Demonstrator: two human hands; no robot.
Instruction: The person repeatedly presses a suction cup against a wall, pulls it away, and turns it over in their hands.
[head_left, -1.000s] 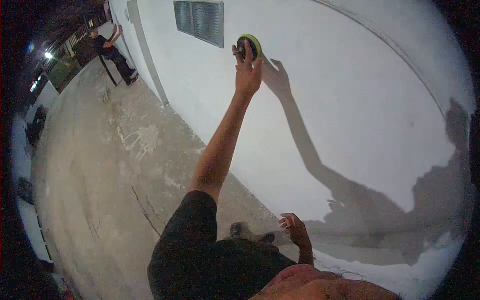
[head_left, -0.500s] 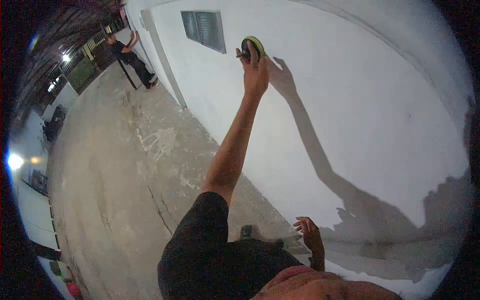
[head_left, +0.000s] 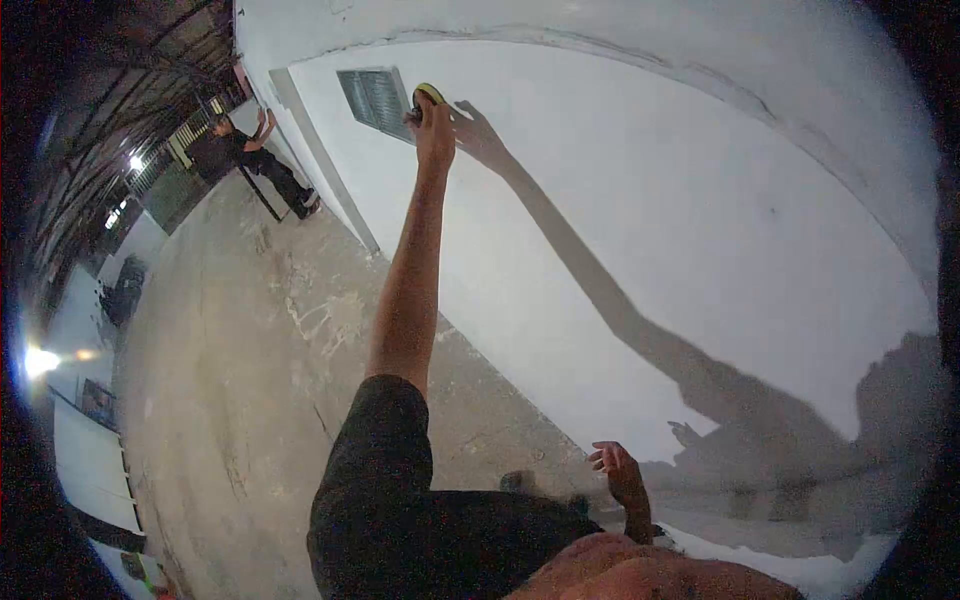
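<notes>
My left hand point(head_left: 434, 135) is raised at the end of my outstretched arm. Its fingers are wrapped round a round black tool with a yellow-green rim point(head_left: 430, 92), which is held at the white wall point(head_left: 600, 200). The tool's exact kind cannot be made out. A slatted vent point(head_left: 374, 102) in the wall is just left of that hand. Low in the view, near my body, my right hand point(head_left: 621, 474) hangs with loosely bent fingers apart and holds nothing. It is beside the lower part of the wall, apparently not touching it.
Farther along the wall, a person in dark clothes point(head_left: 265, 165) has both hands raised to it. A pillar point(head_left: 322, 160) juts out between us. Stained concrete floor point(head_left: 220, 380) runs along the wall's base. A bright lamp point(head_left: 42, 361) shines at the left.
My left hand has moved left along the wall with the round tool, closer to the vent. The view has shifted slightly. My right hand stays almost where it was.
</notes>
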